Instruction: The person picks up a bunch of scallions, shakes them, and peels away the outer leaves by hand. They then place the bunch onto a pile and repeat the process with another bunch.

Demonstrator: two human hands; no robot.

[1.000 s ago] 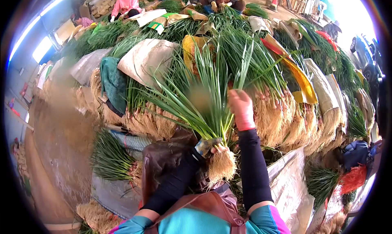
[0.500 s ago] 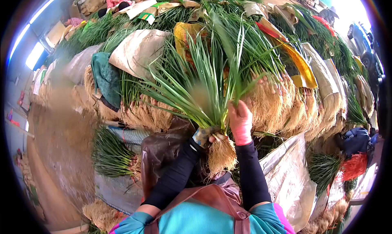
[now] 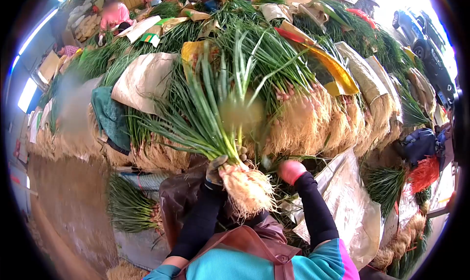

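Note:
My left hand [image 3: 218, 168], in a patterned glove, is closed round the lower stalks of a bunch of green onions [image 3: 213, 118]. Its leaves fan upward and to the left, and the pale roots [image 3: 248, 189] hang below my fist. My right hand [image 3: 292, 172], in a pink glove, is right of the roots and apart from the bunch. Its back faces the camera and its fingers are hidden. Beyond both hands lies a long pile of green onions [image 3: 298, 118] with roots toward me.
A smaller bundle [image 3: 129, 206] lies at the left, by brown ground [image 3: 68, 201]. Pale sacking [image 3: 347, 197] is at the right, near red netting [image 3: 424, 175]. A green cloth [image 3: 108, 116] and a yellow sack [image 3: 338, 77] lie on the pile. Other people [image 3: 115, 17] sit at the back.
My right hand has let go of the leaves and moved down, away from the bunch. My left hand has shifted left with the bunch, and the view has turned somewhat.

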